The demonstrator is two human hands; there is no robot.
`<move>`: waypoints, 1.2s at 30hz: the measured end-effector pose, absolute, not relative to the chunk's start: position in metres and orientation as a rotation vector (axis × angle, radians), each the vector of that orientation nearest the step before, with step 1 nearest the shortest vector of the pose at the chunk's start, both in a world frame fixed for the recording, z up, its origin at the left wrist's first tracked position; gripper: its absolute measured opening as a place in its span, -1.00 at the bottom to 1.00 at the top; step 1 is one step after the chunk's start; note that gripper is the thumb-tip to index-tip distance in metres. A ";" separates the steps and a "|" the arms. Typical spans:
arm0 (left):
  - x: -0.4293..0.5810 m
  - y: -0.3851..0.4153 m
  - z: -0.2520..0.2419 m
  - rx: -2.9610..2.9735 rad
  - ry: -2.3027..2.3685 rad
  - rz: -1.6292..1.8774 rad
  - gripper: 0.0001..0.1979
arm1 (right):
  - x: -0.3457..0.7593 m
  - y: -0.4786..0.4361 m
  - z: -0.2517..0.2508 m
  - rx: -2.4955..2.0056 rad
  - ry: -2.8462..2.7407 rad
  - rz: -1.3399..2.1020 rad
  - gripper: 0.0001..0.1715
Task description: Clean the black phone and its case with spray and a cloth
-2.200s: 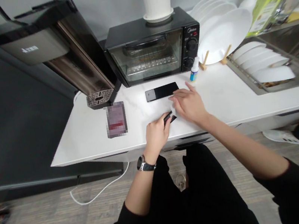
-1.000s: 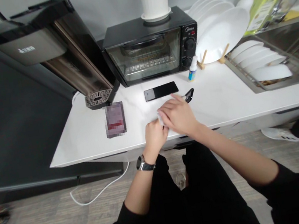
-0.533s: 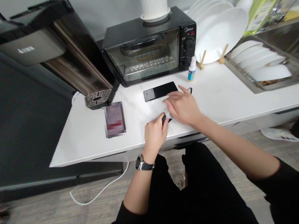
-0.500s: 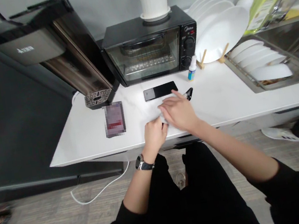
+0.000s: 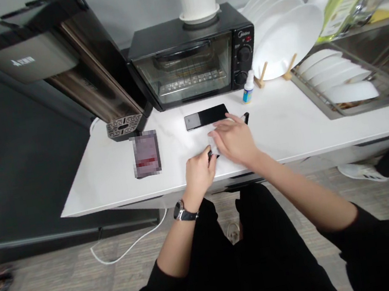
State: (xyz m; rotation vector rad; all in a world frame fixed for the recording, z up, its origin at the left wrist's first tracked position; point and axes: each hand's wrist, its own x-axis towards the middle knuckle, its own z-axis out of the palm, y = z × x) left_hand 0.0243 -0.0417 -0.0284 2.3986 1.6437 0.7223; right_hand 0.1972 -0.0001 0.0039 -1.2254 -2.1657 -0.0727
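My left hand (image 5: 201,173), with a watch (image 5: 183,211) on its wrist, grips the near end of a dark phone (image 5: 247,118) just above the front of the counter. Bent over the middle of that phone is my right hand (image 5: 235,143), its fingers pressing a thin white wipe (image 5: 213,145) against it. Most of the held phone is hidden; only its far corner and a dark bit by my left thumb show. A second black phone (image 5: 206,117) lies flat just beyond my hands. Behind it to the right stands a small spray bottle (image 5: 248,88) with a blue label.
A black toaster oven (image 5: 186,70) backs the white counter (image 5: 104,179), with a tall drink dispenser (image 5: 96,82) left of it. A blurred-out flat item (image 5: 146,154) lies nearby. White plates (image 5: 287,42) and a sink rack of bowls (image 5: 352,92) are on the right. Another person's shoe (image 5: 363,172) shows below.
My right hand and the wipe have shifted slightly along the phone, away from my left hand. A dark part of the phone now shows beside my left thumb. The view has moved slightly.
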 end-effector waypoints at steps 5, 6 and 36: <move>0.018 -0.042 -0.031 2.435 1.618 0.669 -0.80 | 0.187 -0.012 0.005 -1.164 -2.258 -0.034 -0.42; 0.018 -0.043 -0.029 2.425 1.598 0.698 -0.78 | 0.199 -0.003 0.005 -1.217 -2.240 -0.035 -0.42; 0.017 -0.037 -0.041 2.437 1.642 0.665 -0.85 | 0.157 -0.036 0.002 -1.018 -2.264 -0.039 -0.51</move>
